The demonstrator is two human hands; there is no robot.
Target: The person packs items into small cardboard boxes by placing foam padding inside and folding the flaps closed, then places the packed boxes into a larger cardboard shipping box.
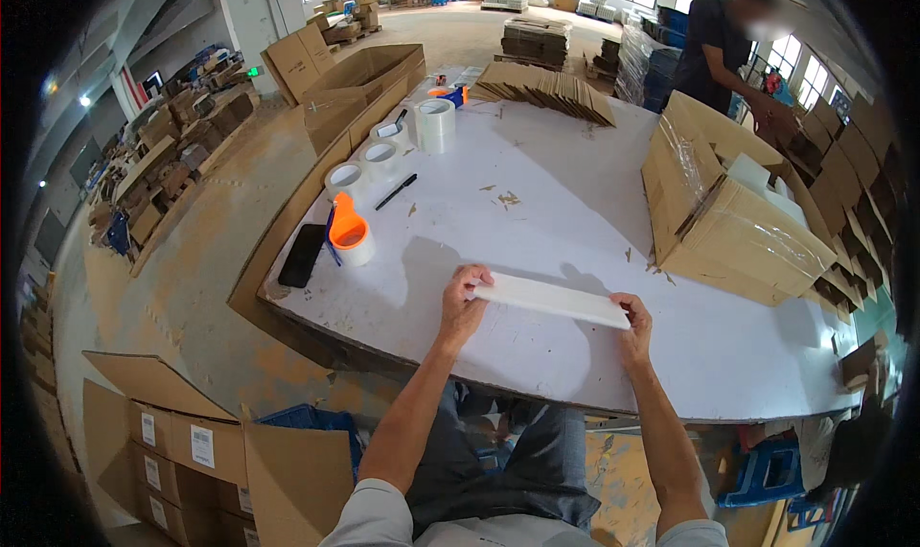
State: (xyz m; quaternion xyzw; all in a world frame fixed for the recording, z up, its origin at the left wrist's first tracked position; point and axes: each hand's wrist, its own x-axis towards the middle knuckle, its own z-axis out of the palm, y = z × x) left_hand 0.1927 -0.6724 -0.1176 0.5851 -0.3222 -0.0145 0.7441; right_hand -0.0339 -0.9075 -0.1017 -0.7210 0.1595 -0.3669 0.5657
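Note:
A long, thin white slab, perhaps foam (551, 300), is held level just above the near part of the white tabletop (537, 192). My left hand (464, 302) is closed on its left end, thumb on top. The right end is pinched by my right hand (633, 326). To the left of my hands stand a tape roll with an orange dispenser (349, 229) and a black phone (302, 256) lying flat. Farther right, an open cardboard carton (738, 231) with clear tape on it contains white pieces (767, 187).
Several tape rolls (436, 127) and a black pen (396, 191) lie along the table's left side. Flat cardboard pieces (546, 89) rest at the far edge. Another person (714, 53) stands behind the carton. At lower left, an open box (192, 451) holds smaller labelled boxes.

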